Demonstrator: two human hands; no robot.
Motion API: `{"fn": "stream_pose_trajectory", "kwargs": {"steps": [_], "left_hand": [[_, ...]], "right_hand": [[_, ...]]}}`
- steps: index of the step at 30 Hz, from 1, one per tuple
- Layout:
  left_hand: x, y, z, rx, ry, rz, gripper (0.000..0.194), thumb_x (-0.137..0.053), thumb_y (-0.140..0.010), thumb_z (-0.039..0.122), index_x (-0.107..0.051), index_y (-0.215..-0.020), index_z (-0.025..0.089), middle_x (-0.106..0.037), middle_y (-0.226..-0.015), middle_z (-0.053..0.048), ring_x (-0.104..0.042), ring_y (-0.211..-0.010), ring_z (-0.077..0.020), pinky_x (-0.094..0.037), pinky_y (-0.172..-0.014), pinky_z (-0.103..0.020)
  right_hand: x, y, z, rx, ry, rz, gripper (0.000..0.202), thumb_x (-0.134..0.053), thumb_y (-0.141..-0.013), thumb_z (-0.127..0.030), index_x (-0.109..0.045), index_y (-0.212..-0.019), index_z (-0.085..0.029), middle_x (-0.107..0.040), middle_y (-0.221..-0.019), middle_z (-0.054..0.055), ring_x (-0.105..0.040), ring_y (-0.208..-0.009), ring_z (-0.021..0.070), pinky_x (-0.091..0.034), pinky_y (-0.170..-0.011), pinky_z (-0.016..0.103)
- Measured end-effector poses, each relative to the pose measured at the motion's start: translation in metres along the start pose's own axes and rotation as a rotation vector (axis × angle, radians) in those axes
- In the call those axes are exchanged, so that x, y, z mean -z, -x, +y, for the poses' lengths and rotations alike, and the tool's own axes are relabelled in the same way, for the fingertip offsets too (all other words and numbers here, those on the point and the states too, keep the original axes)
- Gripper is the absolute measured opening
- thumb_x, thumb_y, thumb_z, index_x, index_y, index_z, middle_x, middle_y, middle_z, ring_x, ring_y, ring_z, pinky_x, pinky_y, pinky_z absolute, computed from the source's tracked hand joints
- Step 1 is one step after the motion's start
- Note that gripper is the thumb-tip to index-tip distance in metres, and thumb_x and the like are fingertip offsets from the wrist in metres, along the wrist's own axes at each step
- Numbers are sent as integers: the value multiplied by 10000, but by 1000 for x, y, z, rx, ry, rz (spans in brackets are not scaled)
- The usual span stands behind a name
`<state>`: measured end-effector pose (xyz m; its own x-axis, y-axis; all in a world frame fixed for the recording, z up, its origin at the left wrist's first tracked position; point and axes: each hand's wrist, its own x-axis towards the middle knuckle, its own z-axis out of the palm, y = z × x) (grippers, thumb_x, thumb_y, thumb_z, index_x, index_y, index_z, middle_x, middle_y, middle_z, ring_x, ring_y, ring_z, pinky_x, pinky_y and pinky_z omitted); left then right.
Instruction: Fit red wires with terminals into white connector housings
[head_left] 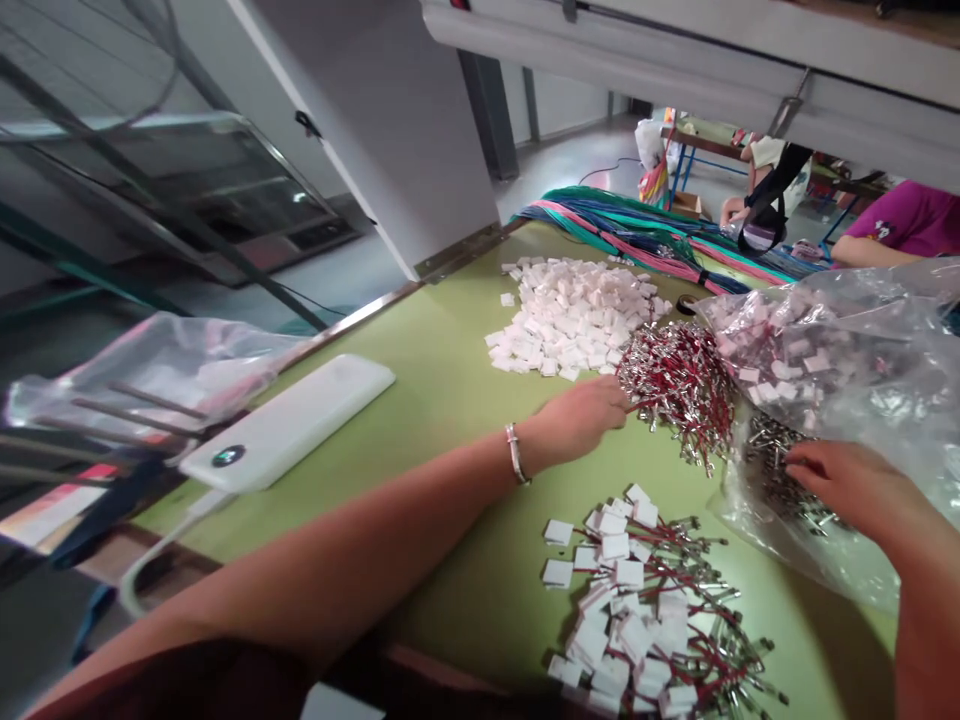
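Observation:
At the left edge of a pile of short red wires with metal terminals (679,385), my left hand (577,425) is closed, its fingertips pinching what looks like one red wire. My right hand (847,485) reaches into a heap of small metal pins (776,455) lying on clear plastic. Its thumb and fingers are pressed together; whatever they hold is too small to make out. Loose white connector housings (574,315) are heaped behind my left hand. Nearer to me lies a bunch of red wires with white housings on one end and metal pieces on the other (637,615).
A clear plastic bag (847,350) with white pieces covers the right side. Bundled coloured cables (637,235) run along the back. On the left lie a white oblong device (292,420) with a cord and another plastic bag (150,365). A person in purple (911,225) sits beyond.

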<state>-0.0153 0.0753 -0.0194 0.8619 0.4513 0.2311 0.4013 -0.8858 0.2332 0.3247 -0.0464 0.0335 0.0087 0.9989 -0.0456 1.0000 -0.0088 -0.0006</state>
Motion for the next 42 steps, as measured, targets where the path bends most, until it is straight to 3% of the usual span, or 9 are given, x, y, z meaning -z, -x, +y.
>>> {"fn": "stream_pose_trajectory", "kwargs": {"steps": [3, 9, 12, 15, 18, 22, 27, 32, 42], "left_hand": [[8, 3, -1, 91, 32, -10, 299, -455, -804, -11, -686, -752, 170, -707, -928, -53, -569, -978, -191, -451, -908, -334], [6, -5, 23, 342, 101, 148, 256, -460, -850, 84, -670, -963, 177, -673, -930, -55, -583, -909, -187, -485, -832, -330], [-1, -15, 31, 377, 29, 77, 150, -524, -905, 224, -639, -956, 142, -647, -940, -82, -573, -909, -218, -483, -828, -362], [-7, -19, 28, 414, 38, 39, 159, -493, -938, 191, -635, -885, 140, -645, -903, -71, -573, -893, -208, -476, -835, -355], [-9, -16, 21, 410, 200, 205, 131, -572, -902, 180, -639, -790, 167, -649, -832, -36, -578, -867, -184, -478, -832, -331], [-6, -11, 23, 417, 474, 405, 109, -607, -853, 150, -619, -747, 172, -655, -816, -21, -587, -817, -154, -491, -796, -312], [-5, -10, 42, 465, 869, 265, 148, -506, -900, 198, -649, -912, 164, -692, -821, -25, -609, -735, -124, -494, -675, -257], [-5, -10, 58, 419, 948, 162, 167, -576, -869, 252, -699, -807, 157, -670, -712, 0, -588, -664, -104, -472, -649, -234], [-2, -8, 65, 435, 953, 114, 184, -590, -834, 266, -729, -783, 158, -666, -677, 1, -558, -616, -86, -445, -600, -209]], "right_hand": [[-7, -3, -9, 51, 14, -87, 127, -597, -777, -293, -723, -799, -285, -735, -785, 9, -643, -641, 199, -373, -525, 268], [-21, -13, -35, 42, 115, -129, 158, -565, -830, -271, -645, -702, -222, -696, -762, 47, -620, -609, 194, -282, -493, 274], [-24, -14, -40, 48, 143, -143, 175, -521, -865, -247, -644, -745, -213, -694, -838, 60, -645, -716, 212, -281, -525, 279], [-21, -14, -44, 11, 170, -184, 174, -511, -869, -248, -650, -770, -214, -684, -873, 59, -646, -739, 208, -268, -529, 275], [-16, -15, -45, 34, 150, -204, 177, -515, -851, -250, -631, -727, -203, -685, -852, 64, -637, -715, 195, -271, -525, 268], [-9, -12, -44, -74, 69, -99, 147, -505, -827, -278, -590, -725, -215, -613, -575, 15, -531, -486, 158, -261, -473, 260], [-9, -1, -70, 114, -443, 106, 194, -494, -860, -351, -633, -825, -219, -658, -649, 0, -572, -543, 150, -423, -543, 252], [-25, 7, -108, 162, -789, 297, 233, -549, -869, -377, -717, -862, -216, -730, -810, 38, -647, -683, 172, -504, -646, 272], [-39, 9, -121, 94, -861, 234, 258, -562, -860, -407, -721, -844, -206, -665, -635, 12, -587, -555, 158, -452, -514, 245]]}}
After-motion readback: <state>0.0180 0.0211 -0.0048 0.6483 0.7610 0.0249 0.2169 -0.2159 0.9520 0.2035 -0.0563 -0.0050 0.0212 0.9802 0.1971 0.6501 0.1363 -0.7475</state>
